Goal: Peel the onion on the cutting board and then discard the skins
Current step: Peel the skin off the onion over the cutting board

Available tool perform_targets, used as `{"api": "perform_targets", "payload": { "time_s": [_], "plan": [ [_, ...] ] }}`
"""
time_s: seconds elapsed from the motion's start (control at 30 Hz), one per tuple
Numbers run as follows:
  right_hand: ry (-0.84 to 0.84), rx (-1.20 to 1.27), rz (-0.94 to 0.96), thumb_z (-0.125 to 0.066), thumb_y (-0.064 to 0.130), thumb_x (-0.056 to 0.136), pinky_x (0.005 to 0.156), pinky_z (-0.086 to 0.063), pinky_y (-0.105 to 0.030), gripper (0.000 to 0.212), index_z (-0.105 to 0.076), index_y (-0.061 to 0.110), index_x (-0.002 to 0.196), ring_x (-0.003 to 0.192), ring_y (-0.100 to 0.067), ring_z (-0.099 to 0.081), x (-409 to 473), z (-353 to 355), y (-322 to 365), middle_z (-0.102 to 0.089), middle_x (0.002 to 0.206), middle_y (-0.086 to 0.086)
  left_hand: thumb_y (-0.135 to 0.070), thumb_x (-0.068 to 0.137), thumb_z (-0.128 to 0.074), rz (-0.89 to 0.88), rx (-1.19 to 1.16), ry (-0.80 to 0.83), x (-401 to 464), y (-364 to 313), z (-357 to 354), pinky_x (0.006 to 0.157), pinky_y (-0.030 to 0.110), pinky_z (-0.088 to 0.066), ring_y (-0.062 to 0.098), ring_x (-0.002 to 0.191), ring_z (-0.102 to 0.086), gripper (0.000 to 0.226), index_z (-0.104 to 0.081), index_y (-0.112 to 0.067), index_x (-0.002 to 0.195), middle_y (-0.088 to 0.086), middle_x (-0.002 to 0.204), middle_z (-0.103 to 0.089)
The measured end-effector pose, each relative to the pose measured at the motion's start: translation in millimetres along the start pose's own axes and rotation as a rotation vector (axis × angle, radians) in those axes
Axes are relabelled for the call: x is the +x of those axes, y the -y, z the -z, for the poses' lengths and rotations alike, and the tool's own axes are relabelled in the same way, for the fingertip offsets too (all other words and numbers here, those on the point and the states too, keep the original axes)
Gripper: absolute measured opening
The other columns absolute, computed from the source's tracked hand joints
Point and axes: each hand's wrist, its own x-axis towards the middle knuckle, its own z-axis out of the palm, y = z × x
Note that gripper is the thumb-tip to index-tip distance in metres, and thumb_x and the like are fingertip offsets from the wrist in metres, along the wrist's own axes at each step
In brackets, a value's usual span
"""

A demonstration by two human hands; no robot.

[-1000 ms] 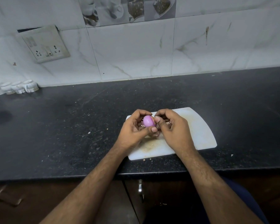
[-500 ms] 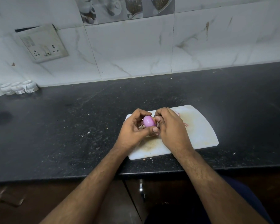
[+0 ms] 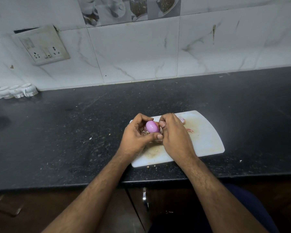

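A small purple onion (image 3: 152, 126), its shiny peeled side up, is held just above the white cutting board (image 3: 207, 143). My left hand (image 3: 136, 137) grips it from the left, fingers curled over the top and thumb below. My right hand (image 3: 174, 135) pinches a strip of reddish skin (image 3: 157, 123) at the onion's right side. Loose skin pieces (image 3: 189, 130) lie on the board to the right of my hands, and another piece (image 3: 181, 119) lies behind them. Root fibres and skin scraps (image 3: 144, 132) show under my left hand's fingers.
The board lies on a black stone counter (image 3: 74, 135) near its front edge. Several small white cups (image 3: 15, 91) stand at the far left against the tiled wall. A switch and socket plate (image 3: 42, 46) hangs on the wall. Crumbs dot the counter.
The onion has turned slightly in my hands, showing more of its peeled side. My right hand's fingers have shifted to the skin at the onion's upper right. More loose skin shows on the board.
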Motion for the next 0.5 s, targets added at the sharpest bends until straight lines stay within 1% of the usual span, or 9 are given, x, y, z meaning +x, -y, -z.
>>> {"api": "perform_targets", "payload": {
  "time_s": [0.07,0.17,0.2,0.27,0.33,0.37,0.43,0.5],
  "plan": [
    [0.004,0.009,0.012,-0.043,0.017,0.103,0.060,-0.042,-0.032,0.008,-0.044,0.023,0.097,0.082,-0.012,-0.050,0,-1,-1,-0.054,0.097,0.007,-0.022,0.060,-0.099,0.011,-0.011,0.002,0,0,0,0.093,0.068,-0.056,0.027,0.098,-0.069,0.061,-0.062,-0.006,0.105,0.023,0.106,-0.072],
    [-0.005,0.051,-0.001,-0.040,0.022,0.103,0.063,-0.047,-0.035,0.010,-0.046,0.022,0.096,0.082,-0.012,-0.051,1,-3,-4,-0.054,0.096,0.008,-0.022,0.061,-0.097,0.022,-0.020,0.006,-1,-1,0,0.093,0.057,-0.059,0.022,0.096,-0.071,0.061,-0.061,-0.003,0.106,0.012,0.101,-0.075],
    [-0.007,0.085,-0.008,-0.039,0.022,0.103,0.063,-0.047,-0.033,0.012,-0.047,0.022,0.095,0.081,-0.010,-0.052,1,-4,-5,-0.054,0.094,0.008,-0.021,0.062,-0.097,0.025,-0.023,0.010,-1,-1,0,0.092,0.054,-0.059,0.022,0.096,-0.071,0.060,-0.061,-0.003,0.107,0.010,0.101,-0.076],
    [-0.010,0.168,-0.021,-0.040,0.019,0.105,0.063,-0.042,-0.026,0.015,-0.048,0.022,0.092,0.080,-0.005,-0.052,1,-6,-7,-0.054,0.090,0.010,-0.014,0.067,-0.097,0.036,-0.037,0.018,-1,-2,0,0.089,0.047,-0.062,0.020,0.095,-0.072,0.057,-0.060,0.000,0.108,0.008,0.100,-0.077],
    [-0.010,0.231,-0.035,-0.041,0.020,0.107,0.063,-0.037,-0.018,0.018,-0.047,0.022,0.090,0.078,-0.002,-0.050,1,-6,-7,-0.054,0.086,0.012,-0.008,0.070,-0.094,0.047,-0.049,0.019,-1,-5,0,0.084,0.038,-0.063,0.017,0.092,-0.073,0.055,-0.058,0.004,0.110,0.005,0.098,-0.077],
    [-0.008,0.254,-0.042,-0.040,0.021,0.107,0.063,-0.036,-0.016,0.019,-0.048,0.022,0.090,0.077,-0.001,-0.050,1,-7,-8,-0.054,0.085,0.013,-0.007,0.070,-0.092,0.049,-0.056,0.019,-1,-6,0,0.083,0.035,-0.063,0.017,0.092,-0.073,0.055,-0.058,0.006,0.112,0.006,0.098,-0.077],
    [-0.003,0.296,-0.057,-0.040,0.024,0.108,0.063,-0.038,-0.017,0.020,-0.049,0.020,0.090,0.074,-0.001,-0.050,1,-7,-8,-0.054,0.082,0.013,-0.006,0.070,-0.089,0.044,-0.078,0.019,-2,-8,1,0.081,0.031,-0.063,0.016,0.092,-0.074,0.056,-0.057,0.009,0.114,0.009,0.100,-0.076],
    [0.002,0.322,-0.063,-0.040,0.024,0.108,0.063,-0.041,-0.020,0.021,-0.050,0.019,0.091,0.072,-0.002,-0.050,1,-7,-7,-0.055,0.081,0.012,-0.003,0.071,-0.087,0.039,-0.095,0.033,-3,-10,1,0.077,0.027,-0.062,0.014,0.090,-0.075,0.056,-0.056,0.010,0.115,0.007,0.098,-0.077]
  ]
}}
